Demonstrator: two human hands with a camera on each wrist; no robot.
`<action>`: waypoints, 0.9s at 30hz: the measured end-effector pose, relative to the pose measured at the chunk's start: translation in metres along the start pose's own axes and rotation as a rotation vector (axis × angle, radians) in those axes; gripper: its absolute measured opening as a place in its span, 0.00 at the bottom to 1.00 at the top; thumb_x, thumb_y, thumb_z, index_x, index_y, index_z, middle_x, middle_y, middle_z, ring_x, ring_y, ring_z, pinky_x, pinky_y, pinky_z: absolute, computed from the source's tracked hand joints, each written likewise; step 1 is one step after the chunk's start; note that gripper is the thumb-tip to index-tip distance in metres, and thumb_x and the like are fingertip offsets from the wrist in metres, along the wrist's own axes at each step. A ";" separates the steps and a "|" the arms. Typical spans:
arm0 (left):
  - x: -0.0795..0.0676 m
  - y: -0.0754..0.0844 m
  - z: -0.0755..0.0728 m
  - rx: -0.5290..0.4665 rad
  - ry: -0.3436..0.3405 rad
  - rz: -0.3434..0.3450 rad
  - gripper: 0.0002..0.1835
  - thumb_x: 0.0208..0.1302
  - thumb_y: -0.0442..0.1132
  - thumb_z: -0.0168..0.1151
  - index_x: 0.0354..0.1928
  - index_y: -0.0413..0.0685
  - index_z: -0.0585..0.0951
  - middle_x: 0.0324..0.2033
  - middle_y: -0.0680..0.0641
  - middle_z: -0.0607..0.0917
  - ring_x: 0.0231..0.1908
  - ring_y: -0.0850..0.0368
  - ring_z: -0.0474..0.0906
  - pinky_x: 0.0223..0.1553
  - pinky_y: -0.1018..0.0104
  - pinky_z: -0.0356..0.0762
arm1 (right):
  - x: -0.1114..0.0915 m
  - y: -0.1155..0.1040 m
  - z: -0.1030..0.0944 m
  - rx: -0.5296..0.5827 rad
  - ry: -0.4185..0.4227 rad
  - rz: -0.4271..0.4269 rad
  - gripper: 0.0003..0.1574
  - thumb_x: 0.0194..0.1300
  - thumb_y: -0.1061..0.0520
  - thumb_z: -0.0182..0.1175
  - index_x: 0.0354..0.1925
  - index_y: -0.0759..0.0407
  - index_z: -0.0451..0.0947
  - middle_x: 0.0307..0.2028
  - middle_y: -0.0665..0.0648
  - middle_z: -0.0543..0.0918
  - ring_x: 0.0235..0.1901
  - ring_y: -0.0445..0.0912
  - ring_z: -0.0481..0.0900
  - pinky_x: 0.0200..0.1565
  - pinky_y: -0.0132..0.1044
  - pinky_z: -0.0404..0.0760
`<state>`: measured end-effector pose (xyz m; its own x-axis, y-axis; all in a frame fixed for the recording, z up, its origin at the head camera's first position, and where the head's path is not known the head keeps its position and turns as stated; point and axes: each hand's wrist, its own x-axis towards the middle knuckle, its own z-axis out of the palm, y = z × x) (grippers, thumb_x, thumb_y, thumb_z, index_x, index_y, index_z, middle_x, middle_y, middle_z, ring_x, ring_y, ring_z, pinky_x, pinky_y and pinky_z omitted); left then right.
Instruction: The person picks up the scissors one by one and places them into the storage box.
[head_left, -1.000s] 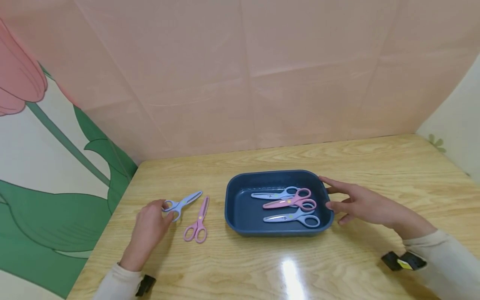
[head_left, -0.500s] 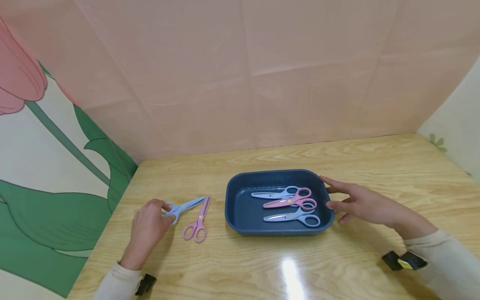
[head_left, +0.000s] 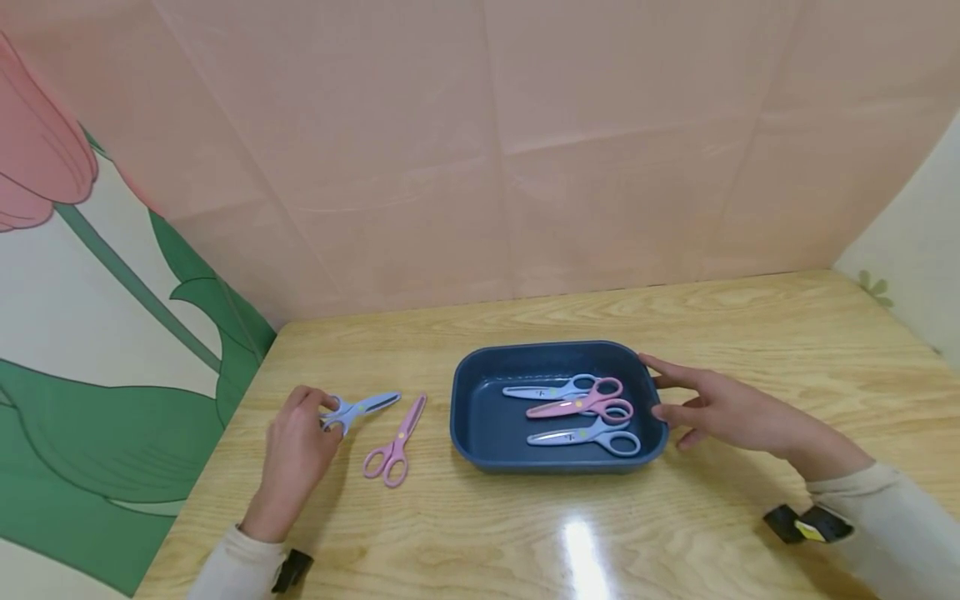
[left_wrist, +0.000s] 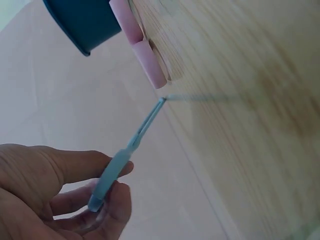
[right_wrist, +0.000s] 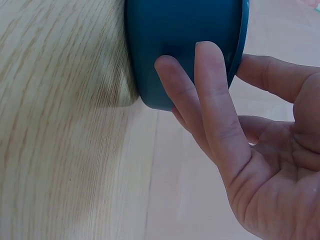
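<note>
My left hand (head_left: 295,454) pinches a pair of blue scissors (head_left: 367,405) by the handles, left of the tray. In the left wrist view these blue scissors (left_wrist: 115,172) are seen edge-on between thumb and fingers, blades pointing away. Pink scissors (head_left: 397,442) lie on the table to the right of the left hand. Several more blue and pink scissors (head_left: 562,407) overlap inside the dark blue tray (head_left: 472,457), toward its right side. With fairly straight fingers, my right hand (head_left: 727,412) touches the tray's right end; the right wrist view shows fingertips (right_wrist: 210,55) against its outer wall.
The wooden table (head_left: 465,525) ends at a pink sheet (head_left: 510,200) behind it. A wall with a painted tulip (head_left: 45,158) stands at the left, and a pale wall (head_left: 922,233) at the right.
The blue scissors in my left hand moved right to the pink scissors' tips, then back left. The pink scissors turned slightly, tips shifting right. My right hand stays at the tray.
</note>
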<state>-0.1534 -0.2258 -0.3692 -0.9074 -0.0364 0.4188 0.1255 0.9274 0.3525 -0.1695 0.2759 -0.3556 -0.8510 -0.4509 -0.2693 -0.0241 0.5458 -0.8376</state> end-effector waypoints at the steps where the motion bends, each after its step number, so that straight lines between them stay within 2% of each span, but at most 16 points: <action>1: 0.000 0.000 0.000 -0.009 0.008 0.006 0.13 0.45 0.23 0.71 0.36 0.36 0.85 0.39 0.38 0.83 0.30 0.48 0.85 0.29 0.53 0.81 | 0.000 0.000 0.000 0.000 -0.001 0.001 0.54 0.71 0.49 0.60 0.80 0.48 0.38 0.70 0.83 0.54 0.39 0.49 0.86 0.37 0.37 0.88; 8: 0.000 -0.002 0.000 -0.026 0.039 0.044 0.12 0.43 0.27 0.77 0.35 0.36 0.89 0.42 0.36 0.87 0.28 0.46 0.87 0.32 0.50 0.84 | 0.000 -0.001 -0.001 -0.004 -0.001 0.007 0.54 0.71 0.48 0.60 0.80 0.47 0.39 0.71 0.83 0.54 0.39 0.50 0.86 0.37 0.37 0.88; 13: 0.000 -0.003 0.001 -0.007 0.059 0.073 0.12 0.40 0.30 0.80 0.32 0.39 0.90 0.39 0.38 0.88 0.35 0.43 0.86 0.35 0.47 0.80 | 0.000 -0.002 -0.001 -0.010 0.002 0.007 0.54 0.70 0.49 0.61 0.80 0.49 0.39 0.70 0.82 0.55 0.38 0.49 0.86 0.37 0.36 0.88; 15: 0.001 -0.003 0.002 -0.008 0.060 0.077 0.12 0.40 0.31 0.80 0.32 0.40 0.90 0.39 0.39 0.88 0.34 0.44 0.87 0.35 0.47 0.80 | 0.000 -0.002 -0.001 -0.018 0.007 0.001 0.53 0.70 0.49 0.61 0.80 0.50 0.40 0.70 0.82 0.56 0.38 0.49 0.86 0.36 0.36 0.88; 20: 0.001 -0.004 0.002 -0.015 0.053 0.080 0.13 0.40 0.30 0.80 0.33 0.40 0.90 0.42 0.42 0.88 0.26 0.50 0.87 0.32 0.51 0.81 | 0.001 -0.004 -0.002 -0.032 0.009 -0.001 0.53 0.70 0.49 0.61 0.80 0.51 0.41 0.70 0.82 0.57 0.36 0.49 0.86 0.36 0.35 0.88; 23: 0.002 -0.004 0.003 -0.010 0.038 0.077 0.13 0.41 0.30 0.80 0.33 0.40 0.90 0.44 0.44 0.89 0.27 0.51 0.88 0.32 0.52 0.81 | 0.001 -0.004 -0.002 -0.031 0.010 0.008 0.54 0.69 0.48 0.62 0.80 0.50 0.41 0.70 0.82 0.57 0.36 0.50 0.86 0.37 0.35 0.88; 27: 0.003 -0.004 0.003 -0.009 0.020 0.065 0.12 0.42 0.32 0.80 0.34 0.41 0.91 0.44 0.44 0.90 0.33 0.48 0.88 0.33 0.52 0.82 | -0.001 -0.002 -0.002 -0.027 0.013 -0.001 0.53 0.70 0.49 0.61 0.80 0.51 0.41 0.70 0.82 0.57 0.36 0.50 0.86 0.36 0.36 0.88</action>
<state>-0.1582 -0.2280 -0.3720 -0.8889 0.0166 0.4577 0.1879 0.9246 0.3313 -0.1694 0.2762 -0.3526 -0.8578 -0.4423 -0.2618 -0.0391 0.5641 -0.8248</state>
